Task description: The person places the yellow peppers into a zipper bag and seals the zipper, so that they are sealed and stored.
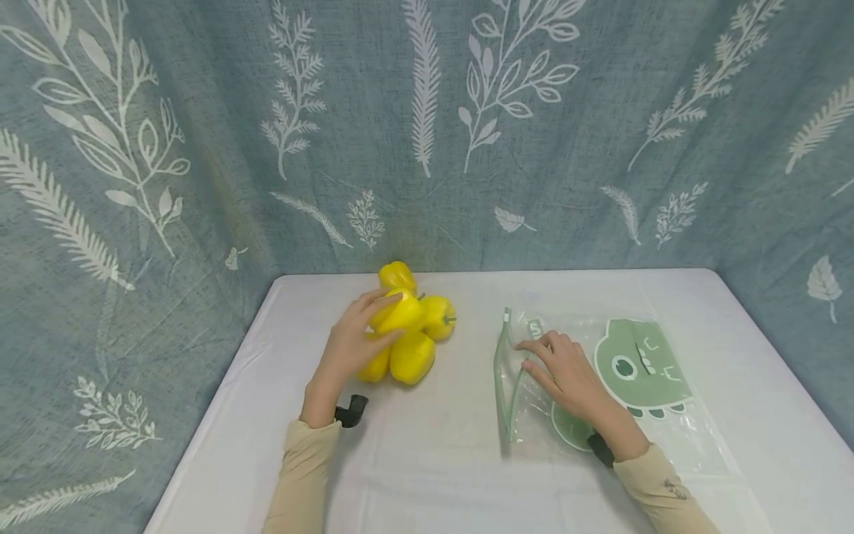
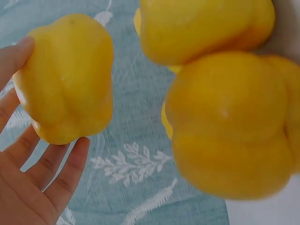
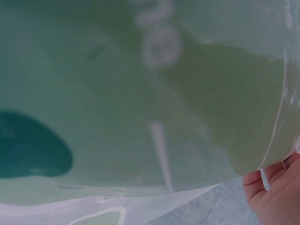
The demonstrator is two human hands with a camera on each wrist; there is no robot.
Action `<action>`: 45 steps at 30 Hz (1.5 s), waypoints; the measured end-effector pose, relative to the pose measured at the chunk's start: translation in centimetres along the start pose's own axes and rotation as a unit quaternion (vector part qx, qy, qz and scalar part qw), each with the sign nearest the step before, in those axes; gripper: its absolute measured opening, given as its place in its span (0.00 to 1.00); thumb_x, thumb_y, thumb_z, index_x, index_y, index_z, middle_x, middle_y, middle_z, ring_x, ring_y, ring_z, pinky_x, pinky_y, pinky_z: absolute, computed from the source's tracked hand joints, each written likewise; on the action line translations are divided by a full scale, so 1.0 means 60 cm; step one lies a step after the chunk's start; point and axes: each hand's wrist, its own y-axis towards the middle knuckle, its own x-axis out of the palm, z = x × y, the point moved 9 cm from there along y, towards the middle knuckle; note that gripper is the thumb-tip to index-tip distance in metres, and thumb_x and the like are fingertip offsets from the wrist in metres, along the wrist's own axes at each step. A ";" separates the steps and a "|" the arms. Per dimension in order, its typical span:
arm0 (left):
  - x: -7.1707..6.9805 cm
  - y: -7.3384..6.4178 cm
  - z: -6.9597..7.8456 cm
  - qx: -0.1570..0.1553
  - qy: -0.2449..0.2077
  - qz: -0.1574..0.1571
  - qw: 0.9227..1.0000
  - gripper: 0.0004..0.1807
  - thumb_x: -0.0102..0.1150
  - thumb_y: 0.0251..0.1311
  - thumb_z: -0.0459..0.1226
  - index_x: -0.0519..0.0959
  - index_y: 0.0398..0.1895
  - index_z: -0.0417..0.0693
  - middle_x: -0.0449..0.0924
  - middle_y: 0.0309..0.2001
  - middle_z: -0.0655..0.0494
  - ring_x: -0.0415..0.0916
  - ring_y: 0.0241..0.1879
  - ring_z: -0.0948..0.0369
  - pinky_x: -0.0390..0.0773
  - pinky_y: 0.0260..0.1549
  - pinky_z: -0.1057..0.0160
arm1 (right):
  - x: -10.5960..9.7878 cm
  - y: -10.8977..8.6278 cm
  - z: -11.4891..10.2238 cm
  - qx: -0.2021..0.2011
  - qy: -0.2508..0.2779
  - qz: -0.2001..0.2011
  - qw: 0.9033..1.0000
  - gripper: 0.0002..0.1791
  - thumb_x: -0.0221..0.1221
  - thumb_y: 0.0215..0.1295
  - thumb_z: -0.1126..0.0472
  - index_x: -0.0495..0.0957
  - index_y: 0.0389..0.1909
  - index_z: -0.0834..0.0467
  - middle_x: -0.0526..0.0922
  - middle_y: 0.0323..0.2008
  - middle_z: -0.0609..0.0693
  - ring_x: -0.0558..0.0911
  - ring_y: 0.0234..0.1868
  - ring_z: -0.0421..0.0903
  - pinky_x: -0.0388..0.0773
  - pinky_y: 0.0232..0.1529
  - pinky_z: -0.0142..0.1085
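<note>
My left hand (image 1: 348, 340) holds a yellow bell pepper (image 1: 399, 313) among several others on the table. In the left wrist view, the thumb and fingers spread around this pepper (image 2: 68, 79), and more peppers (image 2: 229, 122) fill the right side. To the right lies a clear zip bag (image 1: 707, 437) printed with a green cartoon creature (image 1: 623, 363). My right hand (image 1: 567, 374) pinches the green-edged rim of its mouth, which gapes toward the peppers. In the right wrist view, the bag (image 3: 117, 93) covers most of the picture, with curled fingers (image 3: 276, 187) at its edge.
A white cloth covers the table (image 1: 427, 475). Behind and at both sides hangs a blue-green curtain (image 1: 373, 133) with white leaf patterns. One pepper (image 1: 397, 275) lies close to the table's back edge. A dark wrist camera (image 1: 352, 410) sits by my left wrist.
</note>
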 end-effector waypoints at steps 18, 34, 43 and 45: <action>0.065 0.003 0.050 0.035 -0.022 -0.050 0.998 0.28 0.64 0.53 0.48 0.72 0.59 0.58 0.67 0.63 0.55 0.63 0.64 0.53 0.67 0.60 0.49 | 0.001 0.001 -0.002 0.000 0.001 -0.002 1.000 0.15 0.52 0.67 0.52 0.72 0.53 0.47 0.68 0.33 0.45 0.61 0.30 0.39 0.57 0.31 0.32; 0.121 -0.002 0.088 0.080 -0.004 -0.102 0.992 0.28 0.63 0.53 0.50 0.72 0.60 0.62 0.67 0.64 0.57 0.62 0.64 0.58 0.65 0.62 0.55 | -0.001 0.002 -0.003 0.013 -0.007 -0.012 1.000 0.15 0.54 0.66 0.52 0.73 0.53 0.46 0.68 0.35 0.46 0.62 0.32 0.41 0.57 0.32 0.32; 0.160 -0.010 0.101 0.085 -0.004 -0.156 0.984 0.29 0.62 0.54 0.52 0.71 0.61 0.61 0.67 0.63 0.56 0.63 0.63 0.56 0.67 0.61 0.55 | -0.004 0.003 -0.005 0.001 -0.016 0.000 1.000 0.16 0.54 0.65 0.52 0.73 0.53 0.48 0.68 0.34 0.46 0.63 0.31 0.42 0.57 0.31 0.33; 0.168 -0.011 0.103 0.088 -0.003 -0.163 0.983 0.29 0.62 0.54 0.52 0.71 0.61 0.61 0.67 0.63 0.57 0.63 0.63 0.57 0.66 0.61 0.55 | -0.004 0.004 -0.005 0.002 -0.015 -0.001 1.000 0.16 0.54 0.65 0.52 0.73 0.53 0.47 0.68 0.34 0.46 0.63 0.31 0.42 0.57 0.31 0.32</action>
